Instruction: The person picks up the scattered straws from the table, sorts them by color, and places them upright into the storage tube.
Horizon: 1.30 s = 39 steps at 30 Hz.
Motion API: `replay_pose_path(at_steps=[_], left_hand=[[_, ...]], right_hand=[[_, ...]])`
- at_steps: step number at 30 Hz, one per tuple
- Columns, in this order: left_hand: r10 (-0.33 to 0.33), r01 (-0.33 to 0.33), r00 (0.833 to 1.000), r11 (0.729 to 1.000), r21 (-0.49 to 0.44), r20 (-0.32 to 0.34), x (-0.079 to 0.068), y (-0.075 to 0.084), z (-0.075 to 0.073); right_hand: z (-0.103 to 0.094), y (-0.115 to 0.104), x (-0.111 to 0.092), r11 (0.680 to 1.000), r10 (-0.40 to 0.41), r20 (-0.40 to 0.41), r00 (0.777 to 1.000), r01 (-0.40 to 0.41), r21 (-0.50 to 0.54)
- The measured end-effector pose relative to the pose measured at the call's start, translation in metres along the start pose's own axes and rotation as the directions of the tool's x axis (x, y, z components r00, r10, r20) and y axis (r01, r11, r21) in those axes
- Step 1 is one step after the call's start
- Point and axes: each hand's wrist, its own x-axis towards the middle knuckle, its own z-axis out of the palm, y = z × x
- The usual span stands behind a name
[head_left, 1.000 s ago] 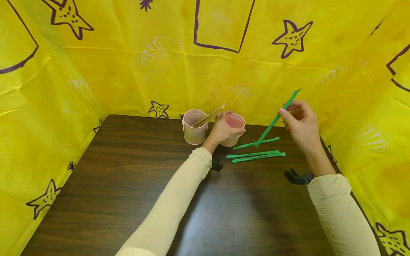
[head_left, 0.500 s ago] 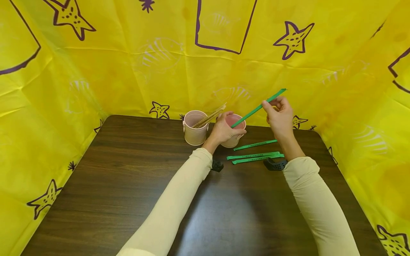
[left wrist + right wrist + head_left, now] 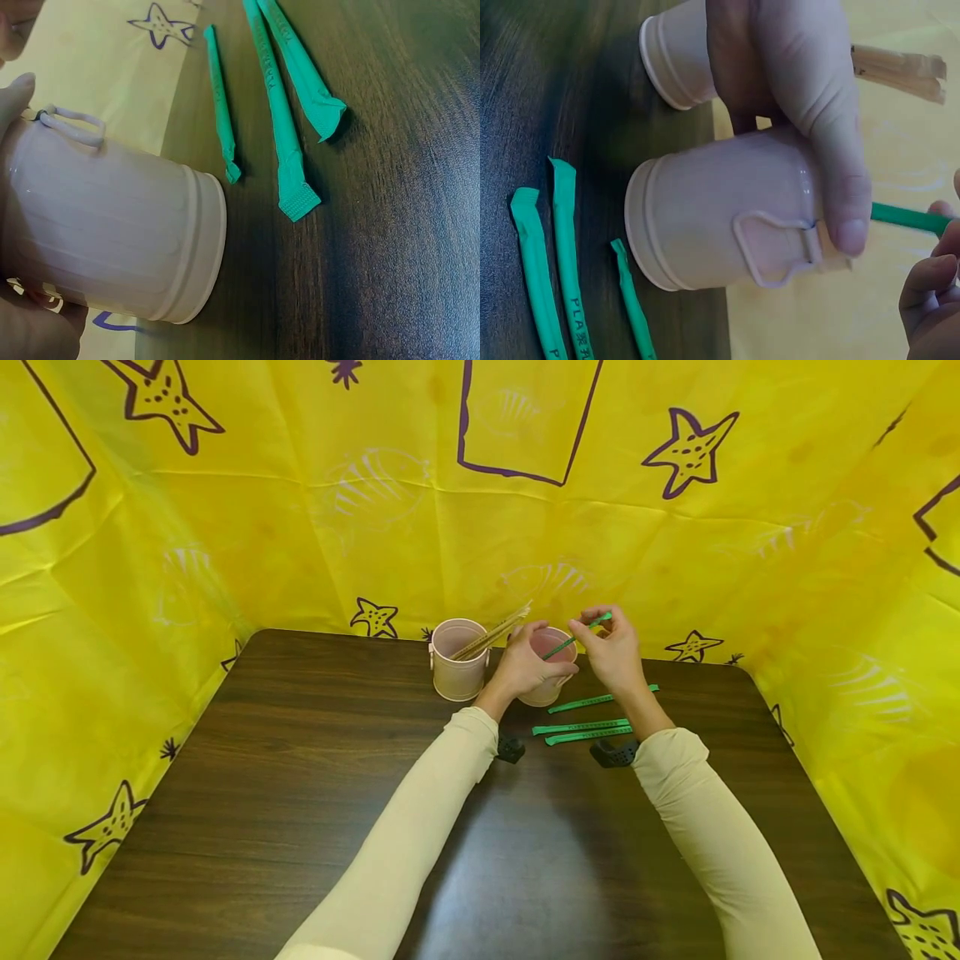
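Observation:
My left hand (image 3: 522, 667) grips a small pink bucket (image 3: 112, 225) round its rim, the thumb lying along the near side in the right wrist view. Between thumb and fingers, my right hand (image 3: 613, 652) pinches a green paper-wrapped straw (image 3: 558, 648) that slants down, its lower end inside that bucket's mouth. To the left stands a second pink bucket (image 3: 458, 677) with several tan-wrapped straws (image 3: 491, 633) leaning out of it. On the table in front of the held bucket lie three more green-wrapped straws (image 3: 279, 120), partly behind my right wrist in the head view.
The dark wood table (image 3: 300, 810) reaches back to a yellow cloth (image 3: 285, 543) with starfish and fish drawings, which hangs behind and on both sides. A black wrist device (image 3: 613, 753) sits at my right wrist and another black device (image 3: 511, 748) at the left.
My right hand has moved left and down with the green straw, bringing its lower end from over the table into the bucket. My left hand has stayed on the bucket.

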Motion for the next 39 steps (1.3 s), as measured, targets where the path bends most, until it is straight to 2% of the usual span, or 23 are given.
replay_pose_path(at_steps=[3, 10, 21, 25, 28, 34, 39], left_hand=[[0.001, -0.001, 1.000, 1.000, 0.000, -0.002, 0.000, 0.000, -0.001], [0.003, -0.003, 1.000, 1.000, 0.017, -0.003, 0.000, 0.000, 0.000], [0.014, -0.014, 1.000, 1.000, 0.025, -0.022, 0.000, 0.000, 0.002], [0.024, -0.024, 0.999, 1.000, 0.009, -0.030, 0.000, 0.000, 0.002], [0.026, -0.026, 0.999, 1.000, 0.002, -0.036, -0.001, 0.000, 0.002], [0.008, -0.008, 1.000, 1.000, 0.007, -0.021, -0.002, 0.000, 0.002], [0.003, -0.003, 1.000, 1.000, -0.002, -0.028, -0.001, 0.000, 0.001]], right_hand=[[0.000, 0.002, 0.001, 1.000, 0.005, -0.006, 1.000, -0.005, -0.013], [-0.007, 0.024, 0.007, 0.999, 0.042, 0.016, 0.999, -0.042, -0.014], [-0.052, 0.040, -0.015, 0.992, 0.129, 0.113, 0.985, -0.129, -0.005], [-0.064, 0.052, -0.028, 0.983, 0.152, 0.141, 0.978, -0.135, -0.126], [-0.068, 0.065, -0.037, 0.966, 0.154, 0.209, 0.966, -0.104, -0.235], [-0.066, 0.092, -0.056, 0.909, 0.199, 0.375, 0.905, -0.028, -0.415], [-0.056, 0.105, -0.063, 0.872, 0.175, 0.441, 0.880, 0.069, -0.484]])
